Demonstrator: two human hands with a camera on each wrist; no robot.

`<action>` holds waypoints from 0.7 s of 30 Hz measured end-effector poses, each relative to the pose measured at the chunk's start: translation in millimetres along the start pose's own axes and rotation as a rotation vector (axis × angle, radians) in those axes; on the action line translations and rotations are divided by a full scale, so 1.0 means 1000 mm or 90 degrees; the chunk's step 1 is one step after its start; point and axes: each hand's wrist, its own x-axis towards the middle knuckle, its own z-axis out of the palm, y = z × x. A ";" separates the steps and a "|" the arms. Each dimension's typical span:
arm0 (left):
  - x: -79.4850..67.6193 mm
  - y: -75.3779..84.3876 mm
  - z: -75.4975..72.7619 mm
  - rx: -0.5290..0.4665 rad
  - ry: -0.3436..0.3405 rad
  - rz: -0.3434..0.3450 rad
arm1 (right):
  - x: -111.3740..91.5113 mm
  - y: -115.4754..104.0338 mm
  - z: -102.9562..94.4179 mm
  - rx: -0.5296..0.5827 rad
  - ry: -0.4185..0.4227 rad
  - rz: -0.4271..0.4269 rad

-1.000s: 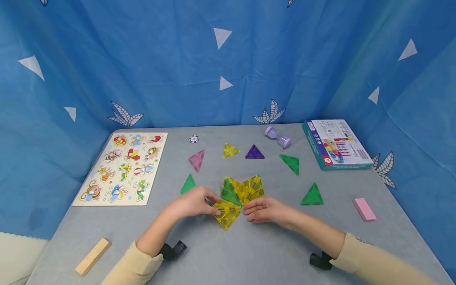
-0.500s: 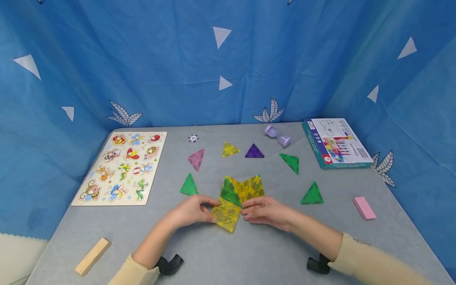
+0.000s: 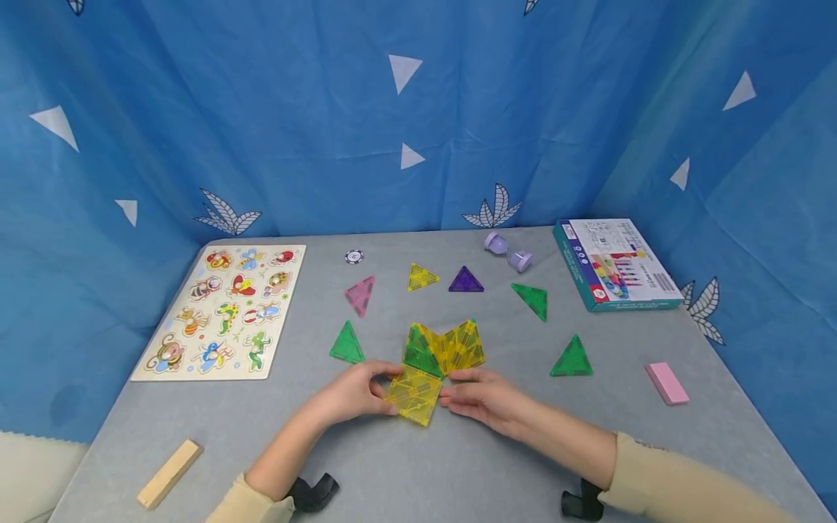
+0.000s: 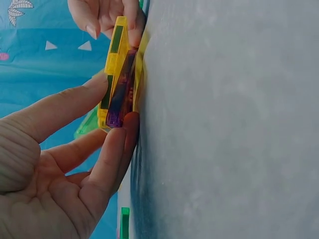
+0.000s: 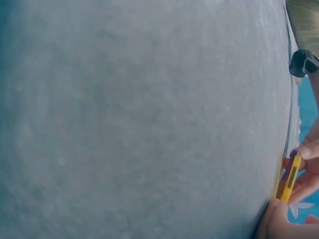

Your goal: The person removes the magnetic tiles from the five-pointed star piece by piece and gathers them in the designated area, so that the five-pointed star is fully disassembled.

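Both hands have turned the yellow tile (image 3: pixel 414 394) since a second ago: then it sat as a diamond pointing toward the bottom of the frame, now its edges run closer to level, and it has shifted slightly left. The left hand (image 3: pixel 356 392) pinches the tile's left edge between thumb and fingers; the left wrist view shows the thumb (image 4: pixel 60 107) on one face of the tile (image 4: pixel 113 74) and a fingertip under its lower corner, with the tile's edge lifted just off the table (image 4: pixel 224 119). The right hand (image 3: pixel 480 396) grips the right edge, fingers curled round it; in the right wrist view only the fingertips (image 5: pixel 309 149) and a sliver of tile (image 5: pixel 288 179) show at the right border.

The tile lies at centre, slightly below the middle of the head view, its upper edge touching a cluster (image 3: pixel 447 347) of yellow and green tiles. Loose triangles lie around: green (image 3: pixel 346 343) at left, green (image 3: pixel 572 357) at right, and pink (image 3: pixel 360 294), yellow (image 3: pixel 421 277), purple (image 3: pixel 466 280) and green (image 3: pixel 532 298) in a row above.

A puzzle board (image 3: pixel 222 311) lies at left, a box (image 3: pixel 615 263) at upper right, a pink block (image 3: pixel 667 383) at right, a wooden block (image 3: pixel 168 473) at lower left.
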 end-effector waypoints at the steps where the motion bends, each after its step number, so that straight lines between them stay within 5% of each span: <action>1: 0.000 0.000 0.000 -0.003 0.002 -0.001 | 0.001 0.001 0.001 0.000 0.007 -0.001; 11: 0.000 0.001 0.007 -0.001 0.016 -0.003 | 0.012 0.009 0.006 -0.076 -0.019 -0.019; 21: 0.003 0.008 0.016 0.061 0.049 -0.002 | 0.023 0.008 0.013 -0.268 0.040 -0.148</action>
